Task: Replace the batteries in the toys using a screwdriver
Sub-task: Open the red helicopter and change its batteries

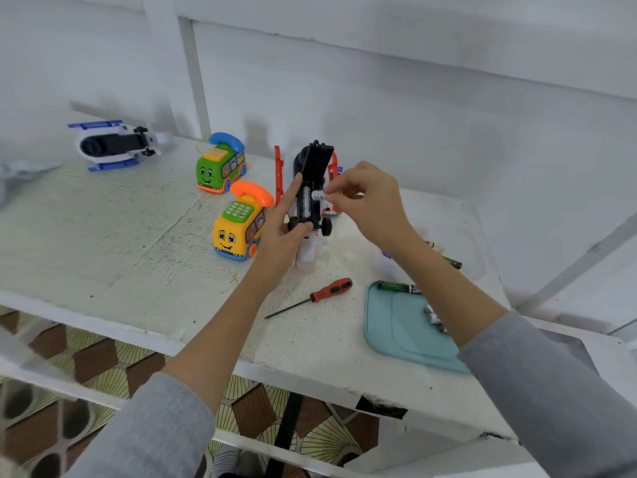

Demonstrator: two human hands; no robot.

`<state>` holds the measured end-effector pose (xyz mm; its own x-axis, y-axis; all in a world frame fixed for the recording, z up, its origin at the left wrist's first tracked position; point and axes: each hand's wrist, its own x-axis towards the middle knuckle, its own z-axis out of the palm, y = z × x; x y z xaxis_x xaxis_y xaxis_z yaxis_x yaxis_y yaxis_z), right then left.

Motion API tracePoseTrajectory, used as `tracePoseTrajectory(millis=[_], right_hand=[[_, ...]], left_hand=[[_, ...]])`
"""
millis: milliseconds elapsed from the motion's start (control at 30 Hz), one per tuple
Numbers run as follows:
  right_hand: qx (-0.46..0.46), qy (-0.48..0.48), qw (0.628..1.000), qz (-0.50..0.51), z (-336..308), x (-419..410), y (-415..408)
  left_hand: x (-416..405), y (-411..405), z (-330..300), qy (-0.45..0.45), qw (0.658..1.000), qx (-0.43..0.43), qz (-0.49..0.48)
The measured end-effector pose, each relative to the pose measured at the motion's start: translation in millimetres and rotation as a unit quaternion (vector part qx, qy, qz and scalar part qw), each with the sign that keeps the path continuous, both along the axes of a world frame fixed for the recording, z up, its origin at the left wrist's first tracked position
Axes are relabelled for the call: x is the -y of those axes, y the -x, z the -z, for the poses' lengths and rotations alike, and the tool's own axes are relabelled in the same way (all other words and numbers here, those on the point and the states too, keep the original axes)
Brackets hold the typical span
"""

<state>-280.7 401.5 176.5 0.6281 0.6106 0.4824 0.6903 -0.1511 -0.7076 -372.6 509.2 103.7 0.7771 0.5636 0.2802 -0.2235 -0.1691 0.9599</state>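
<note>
Left hand (pixel 281 232): fingers curled round upturned red toy (pixel 310 188).
Right hand (pixel 365 198): pinching battery (pixel 319 195), seemingly at open compartment.
Screwdriver (pixel 320 294): lying near.

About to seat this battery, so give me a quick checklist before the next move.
1. Battery cover swung open: ok.
2. Left hand steadies the red helicopter toy: ok.
3. Right hand pinches a battery at the compartment: ok.
4. One battery already in the bay: ok.
5. Polarity: cannot tell.
6. Screwdriver lying on the table within reach: ok.
</note>
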Motion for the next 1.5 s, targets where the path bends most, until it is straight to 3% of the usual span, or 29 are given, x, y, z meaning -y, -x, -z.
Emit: tracePoseTrajectory(millis=[300, 600, 1500], right_hand=[[0.181, 0.055, 0.982, -0.017, 19.3, -12.3, -2.3], [0.211, 0.150, 0.965, -0.047, 18.7, -12.6, -6.1], [0.060, 0.174, 0.982, -0.053, 15.1, -9.2, -14.3]], left_hand=[[-1.5, -2.7, 2.0, -0.009, 1.000, -0.009, 0.003], [-1.3, -4.0, 1.6, -0.011, 0.999, -0.027, 0.014], [-1.8, -5.3, -2.4, -0.025, 0.998, -0.049, 0.024]])
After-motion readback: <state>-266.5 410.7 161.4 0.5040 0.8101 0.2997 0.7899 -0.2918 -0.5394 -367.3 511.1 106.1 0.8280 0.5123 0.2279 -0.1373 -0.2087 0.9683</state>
